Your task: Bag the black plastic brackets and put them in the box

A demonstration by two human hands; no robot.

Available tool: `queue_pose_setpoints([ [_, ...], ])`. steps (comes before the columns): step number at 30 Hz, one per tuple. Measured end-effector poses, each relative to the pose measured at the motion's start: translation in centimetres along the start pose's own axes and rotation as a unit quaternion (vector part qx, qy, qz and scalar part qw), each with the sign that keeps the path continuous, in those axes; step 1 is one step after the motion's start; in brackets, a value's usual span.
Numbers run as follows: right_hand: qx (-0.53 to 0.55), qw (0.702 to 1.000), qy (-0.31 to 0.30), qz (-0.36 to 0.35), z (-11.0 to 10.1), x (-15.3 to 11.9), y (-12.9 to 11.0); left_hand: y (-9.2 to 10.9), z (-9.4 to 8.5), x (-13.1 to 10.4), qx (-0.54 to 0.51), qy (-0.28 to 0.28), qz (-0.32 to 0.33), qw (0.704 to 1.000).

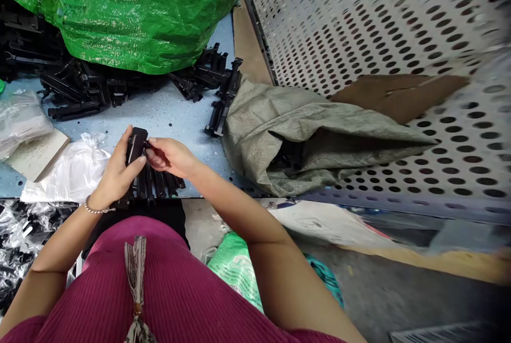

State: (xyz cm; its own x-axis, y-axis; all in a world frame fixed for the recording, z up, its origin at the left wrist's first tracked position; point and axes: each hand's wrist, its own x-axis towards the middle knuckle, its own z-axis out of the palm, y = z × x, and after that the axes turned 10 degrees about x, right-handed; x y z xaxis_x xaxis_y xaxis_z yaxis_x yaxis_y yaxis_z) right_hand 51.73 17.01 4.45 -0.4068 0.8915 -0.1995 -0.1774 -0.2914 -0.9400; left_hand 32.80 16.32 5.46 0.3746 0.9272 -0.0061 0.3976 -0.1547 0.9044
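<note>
My left hand (118, 170) is closed around a flat, black plastic part (137, 143), held upright near the table's front edge. My right hand (170, 157) pinches at that part's right side. A small dark bit shows at its fingertips, too small to name. Below both hands, several slim black plastic pieces (155, 183) lie side by side at the table edge. A stack of clear plastic bags (75, 167) lies just left of my left hand.
Piles of black plastic parts (80, 85) lie at the back under a big green woven sack (139, 18). An open grey sack (271, 119) with dark parts inside lies to the right, against a perforated metal panel (359, 24). A pale board (38, 154) sits at left.
</note>
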Motion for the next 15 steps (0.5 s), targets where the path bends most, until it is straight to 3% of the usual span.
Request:
queue_pose_setpoints([
  [2, -0.183, 0.976, 0.039, -0.107, -0.4, -0.4, -0.6, 0.4, -0.7, 0.1, -0.089, -0.047, -0.072, 0.992],
  [3, -0.292, 0.940, 0.056, -0.168, -0.7, -0.6, -1.0, 0.7, -0.9, 0.1, -0.127, -0.065, -0.101, 0.985],
  [5, -0.483, 0.835, 0.054, -0.258, -1.4, -0.8, -1.7, 1.3, -1.2, 0.0, -0.175, -0.081, -0.128, 0.973],
  [7, -0.592, 0.743, 0.028, -0.310, -2.0, -0.8, -2.3, 1.8, -1.2, -0.1, -0.196, -0.084, -0.131, 0.968],
  [9, -0.620, 0.710, 0.008, -0.333, -2.3, -0.8, -2.6, 2.1, -1.1, -0.4, -0.202, -0.094, -0.132, 0.966],
  [10, -0.607, 0.721, 0.007, -0.333, -2.2, -0.7, -2.7, 2.1, -1.0, -0.5, -0.201, -0.103, -0.132, 0.965],
  [11, -0.576, 0.751, 0.009, -0.324, -2.0, -0.7, -2.7, 2.1, -0.9, -0.6, -0.196, -0.112, -0.131, 0.965],
  [13, -0.453, 0.850, 0.029, -0.267, -1.1, -0.6, -2.3, 1.9, -0.7, -0.7, -0.168, -0.104, -0.117, 0.973],
  [15, -0.318, 0.927, 0.055, -0.193, -0.1, -0.5, -1.7, 1.6, -0.4, -0.7, -0.131, -0.057, -0.088, 0.986],
])
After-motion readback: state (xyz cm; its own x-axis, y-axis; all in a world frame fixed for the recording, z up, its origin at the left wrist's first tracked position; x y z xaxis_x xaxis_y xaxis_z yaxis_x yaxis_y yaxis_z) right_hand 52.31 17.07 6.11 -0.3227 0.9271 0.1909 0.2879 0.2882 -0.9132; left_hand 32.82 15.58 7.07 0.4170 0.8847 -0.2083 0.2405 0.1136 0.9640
